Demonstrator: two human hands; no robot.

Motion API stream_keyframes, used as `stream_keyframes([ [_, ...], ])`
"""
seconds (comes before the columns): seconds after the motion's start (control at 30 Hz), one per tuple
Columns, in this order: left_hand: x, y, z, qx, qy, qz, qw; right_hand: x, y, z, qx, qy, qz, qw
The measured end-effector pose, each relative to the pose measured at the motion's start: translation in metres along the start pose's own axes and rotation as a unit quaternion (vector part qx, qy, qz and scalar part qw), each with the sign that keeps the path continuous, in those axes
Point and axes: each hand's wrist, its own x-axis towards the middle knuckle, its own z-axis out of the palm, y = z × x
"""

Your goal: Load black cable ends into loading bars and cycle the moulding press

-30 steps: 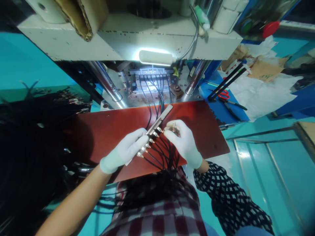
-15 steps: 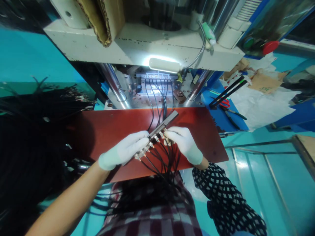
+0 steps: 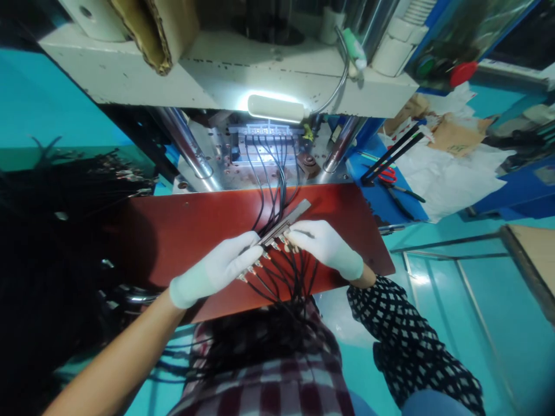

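A narrow grey metal bar (image 3: 299, 211) is tilted above the reddish-brown board, its right end higher in the view. My left hand (image 3: 221, 266), in a white glove, is closed around the bar's lower left part. Along the near edge of the bar sits a row of small metal cable connectors (image 3: 258, 263), with black cables (image 3: 277, 279) trailing down to my lap. My gloved right hand (image 3: 327, 245) pinches at the row's upper right end, on a cable connector partly hidden by the fingers.
Behind the board (image 3: 203, 216) a press holds a lit metal mold (image 3: 260, 151) with black cables running out. A lamp (image 3: 276, 108) hangs above it. Pliers (image 3: 401, 199) lie on the right-hand blue surface. Bundled dark cables (image 3: 56, 231) fill the left side.
The camera view has shifted, so the press and board appear farther left. Both hands stay at the bar; my right hand's fingers have barely moved along the connectors.
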Motion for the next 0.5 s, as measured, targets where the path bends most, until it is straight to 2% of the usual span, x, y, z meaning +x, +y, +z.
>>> stream_keyframes([
  [0.07,-0.001,0.000,-0.001,-0.014,0.003,0.006,1.000,-0.009,0.017,-0.007,0.051,0.030,0.026,0.998],
  [0.13,-0.002,-0.001,-0.003,-0.020,0.005,0.018,1.000,-0.026,0.032,-0.018,0.049,0.094,0.028,0.994],
  [0.2,-0.002,-0.003,-0.006,-0.025,0.002,0.025,0.999,-0.048,0.042,-0.027,-0.038,0.170,0.022,0.985],
  [0.27,-0.002,-0.005,-0.007,-0.027,0.007,0.030,0.999,-0.070,0.045,-0.031,-0.126,0.227,0.049,0.964],
  [0.37,-0.001,-0.007,-0.007,-0.032,0.033,0.038,0.998,-0.094,0.042,-0.026,-0.144,0.211,0.130,0.958],
  [0.43,-0.002,-0.008,-0.008,-0.055,0.046,0.046,0.996,-0.100,0.040,-0.018,-0.067,0.157,0.152,0.973],
  [0.5,-0.004,-0.008,-0.011,-0.146,0.030,0.035,0.988,-0.098,0.038,-0.009,0.049,0.104,0.147,0.982],
])
